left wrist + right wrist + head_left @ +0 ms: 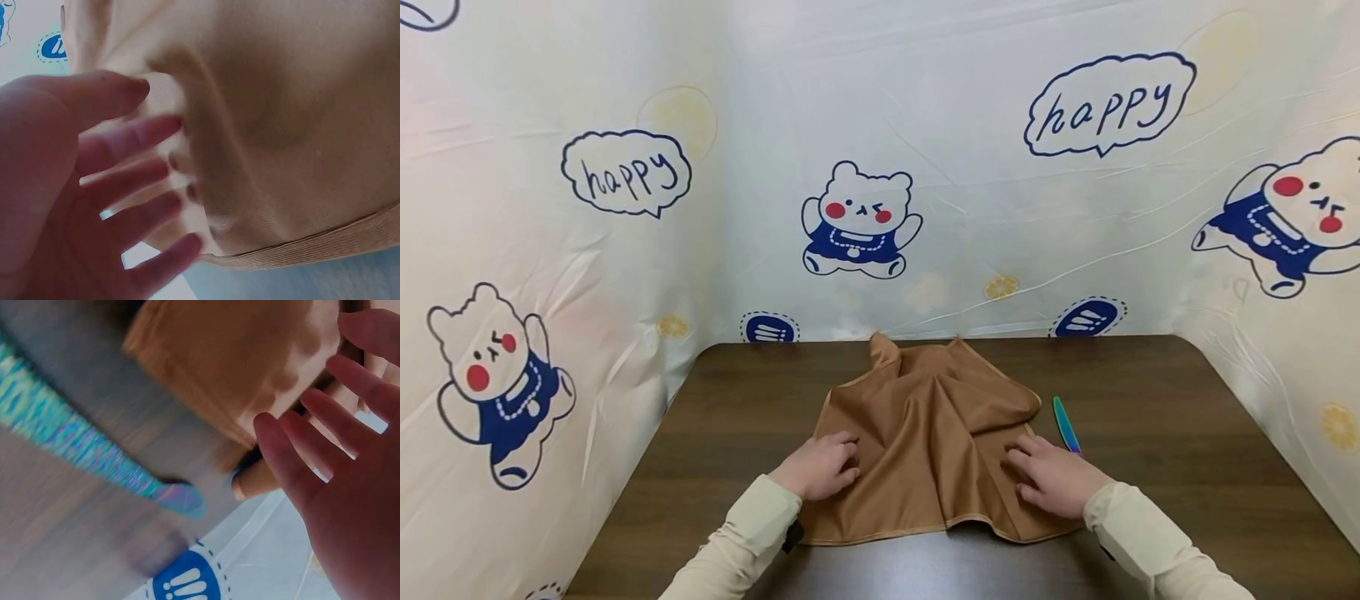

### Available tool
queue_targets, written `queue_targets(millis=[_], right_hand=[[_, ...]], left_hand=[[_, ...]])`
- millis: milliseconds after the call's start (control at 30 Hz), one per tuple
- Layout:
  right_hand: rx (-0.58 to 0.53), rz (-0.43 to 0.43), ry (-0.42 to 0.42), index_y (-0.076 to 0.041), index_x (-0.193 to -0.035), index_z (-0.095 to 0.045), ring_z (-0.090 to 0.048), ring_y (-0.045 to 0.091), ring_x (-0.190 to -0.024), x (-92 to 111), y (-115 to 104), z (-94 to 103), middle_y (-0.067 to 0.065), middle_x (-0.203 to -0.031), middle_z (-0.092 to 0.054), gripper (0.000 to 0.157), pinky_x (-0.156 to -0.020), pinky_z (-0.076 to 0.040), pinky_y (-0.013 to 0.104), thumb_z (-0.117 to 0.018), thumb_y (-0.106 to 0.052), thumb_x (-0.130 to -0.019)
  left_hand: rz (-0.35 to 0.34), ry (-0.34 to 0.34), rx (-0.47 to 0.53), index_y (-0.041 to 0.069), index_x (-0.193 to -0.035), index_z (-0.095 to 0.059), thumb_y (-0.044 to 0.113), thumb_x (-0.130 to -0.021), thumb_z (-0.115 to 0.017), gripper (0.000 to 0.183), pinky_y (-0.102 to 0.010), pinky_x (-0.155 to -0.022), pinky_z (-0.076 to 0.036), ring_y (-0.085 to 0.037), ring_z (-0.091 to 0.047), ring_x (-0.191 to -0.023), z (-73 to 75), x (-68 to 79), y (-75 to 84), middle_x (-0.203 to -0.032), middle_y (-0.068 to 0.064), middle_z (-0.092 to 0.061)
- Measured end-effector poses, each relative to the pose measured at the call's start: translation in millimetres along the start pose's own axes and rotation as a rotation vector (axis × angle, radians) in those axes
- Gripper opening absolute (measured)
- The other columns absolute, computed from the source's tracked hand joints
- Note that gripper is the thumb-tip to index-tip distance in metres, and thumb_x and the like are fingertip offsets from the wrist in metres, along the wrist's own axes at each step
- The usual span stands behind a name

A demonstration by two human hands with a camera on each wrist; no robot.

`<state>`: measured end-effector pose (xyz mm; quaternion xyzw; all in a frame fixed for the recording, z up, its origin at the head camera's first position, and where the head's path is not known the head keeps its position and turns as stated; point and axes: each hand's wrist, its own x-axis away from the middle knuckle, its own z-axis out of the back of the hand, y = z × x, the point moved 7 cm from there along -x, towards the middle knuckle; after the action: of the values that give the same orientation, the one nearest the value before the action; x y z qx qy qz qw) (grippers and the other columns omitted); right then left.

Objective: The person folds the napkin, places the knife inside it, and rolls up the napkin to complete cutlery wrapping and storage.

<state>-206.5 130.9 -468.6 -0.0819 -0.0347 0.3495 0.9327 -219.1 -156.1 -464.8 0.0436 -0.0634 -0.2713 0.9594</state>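
A brown cloth (917, 450) with a stitched hem lies rumpled on the table, with raised folds across its middle. My left hand (823, 467) is at its left side; in the left wrist view the fingers (147, 134) are spread and slightly bent, close against the fabric (294, 125). At the cloth's right side is my right hand (1056, 475). Its fingers (284, 447) also look loosely spread beside the fabric (231, 362) in the right wrist view. Neither hand visibly grips the cloth; whether the fingertips touch it is hard to tell.
Just beyond my right hand lies a slim iridescent knife-like utensil (1063, 423), partly hidden by that hand. Dark brown wood forms the table (1195, 433). White curtains (955, 100) printed with bears and "happy" bubbles surround it on the back and both sides.
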Motion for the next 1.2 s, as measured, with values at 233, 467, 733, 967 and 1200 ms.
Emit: queue_targets(millis=[233, 467, 733, 967, 1200], right_hand=[[0.001, -0.001, -0.062, -0.01, -0.126, -0.05, -0.047, 0.03, -0.113, -2.8, -4.1, -9.4, 0.01, -0.125, -0.048, 0.049, -0.084, -0.044, 0.044, -0.06, -0.023, -0.08], [0.115, 0.007, -0.032, -0.011, -0.107, -0.061, -0.053, 0.015, -0.067, 8.0, -10.8, -3.9, 0.0, -0.087, -0.051, 0.033, -0.062, -0.046, 0.034, -0.064, -0.022, -0.076], [0.102, -0.023, 0.006, -0.019, -0.073, -0.059, -0.049, 0.009, -0.054, 13.7, -7.3, 7.6, -0.008, -0.064, -0.051, 0.007, -0.048, -0.039, 0.03, -0.065, -0.023, -0.074], [0.15, -0.006, 0.191, -0.014, -0.094, -0.06, -0.053, 0.02, -0.085, -1.7, 0.3, 11.6, 0.003, -0.096, -0.054, 0.021, -0.073, -0.046, 0.038, -0.066, -0.022, -0.075], [0.052, -0.057, 0.095, -0.008, -0.126, -0.049, -0.044, 0.037, -0.119, -17.7, 3.0, -0.7, 0.018, -0.133, -0.044, 0.052, -0.088, -0.04, 0.053, -0.064, -0.022, -0.078]], left_hand=[[0.027, 0.012, -0.027, 0.011, -0.112, -0.054, 0.031, -0.083, -0.06, 0.036, -0.044, -0.069, -0.044, -0.02, -0.057, -0.077, 6.3, 4.8, 0.1, -0.091, -0.003, -0.057], [0.086, -0.145, 0.019, 0.013, -0.107, -0.061, 0.035, -0.083, -0.06, 0.033, -0.037, -0.066, -0.043, -0.015, -0.052, -0.073, 2.5, 22.8, 0.0, -0.087, -0.002, -0.053], [0.043, -0.133, 0.131, 0.019, -0.059, -0.05, 0.031, -0.085, -0.057, 0.03, -0.023, -0.047, -0.033, -0.005, -0.038, -0.047, 13.7, 23.1, -1.7, -0.055, 0.009, -0.041], [0.025, 0.165, 0.057, 0.015, -0.094, -0.058, 0.023, -0.088, -0.053, 0.011, -0.034, -0.071, -0.045, -0.014, -0.054, -0.082, 22.4, -2.5, -9.3, -0.094, 0.002, -0.055], [0.069, 0.077, 0.097, 0.012, -0.133, -0.04, 0.023, -0.093, -0.044, 0.042, -0.052, -0.088, -0.038, -0.028, -0.048, -0.117, 5.1, -15.3, -15.8, -0.132, -0.008, -0.046]])
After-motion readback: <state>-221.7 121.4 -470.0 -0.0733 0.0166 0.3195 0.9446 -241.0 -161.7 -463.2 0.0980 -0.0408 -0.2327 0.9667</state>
